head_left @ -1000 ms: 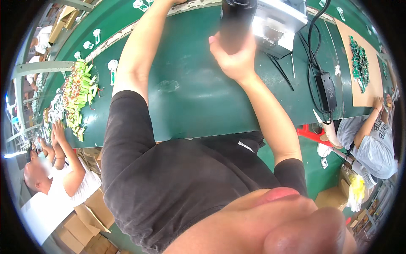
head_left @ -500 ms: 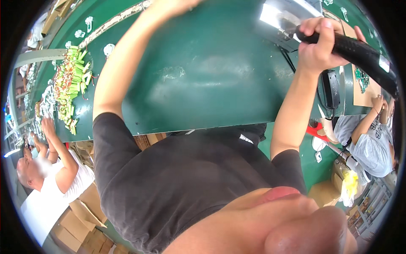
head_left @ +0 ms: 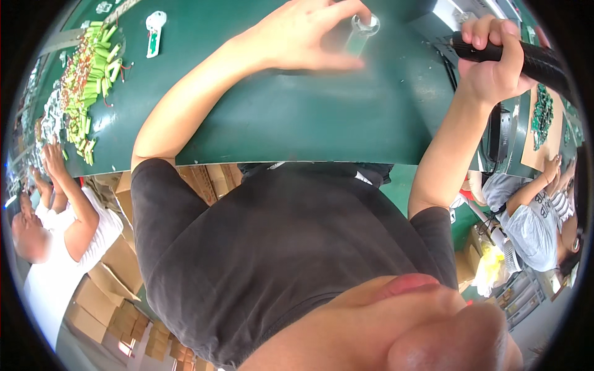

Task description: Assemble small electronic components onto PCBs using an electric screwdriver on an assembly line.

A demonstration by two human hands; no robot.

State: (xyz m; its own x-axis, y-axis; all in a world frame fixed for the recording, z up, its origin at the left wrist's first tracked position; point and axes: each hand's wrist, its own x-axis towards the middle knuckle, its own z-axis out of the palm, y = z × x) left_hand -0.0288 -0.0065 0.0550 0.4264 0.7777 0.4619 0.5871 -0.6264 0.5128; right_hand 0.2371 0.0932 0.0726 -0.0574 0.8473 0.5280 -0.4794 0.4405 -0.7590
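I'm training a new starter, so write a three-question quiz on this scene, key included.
1. What lies between the left hand's spread thumb and fingers?
2. True or false: the right hand grips a black cylindrical tool.
3. The pile of light-green wired pieces lies: A) on the person's left; B) between the forearms; C) on the person's right.

Key: 1. A small, clear, ring-ended piece. 2. True. 3. A.

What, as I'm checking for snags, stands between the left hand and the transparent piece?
Nothing visible: the left hand has its fingers spread either side of the transparent piece; green tabletop shows in the gap. Contact is too blurred to tell.
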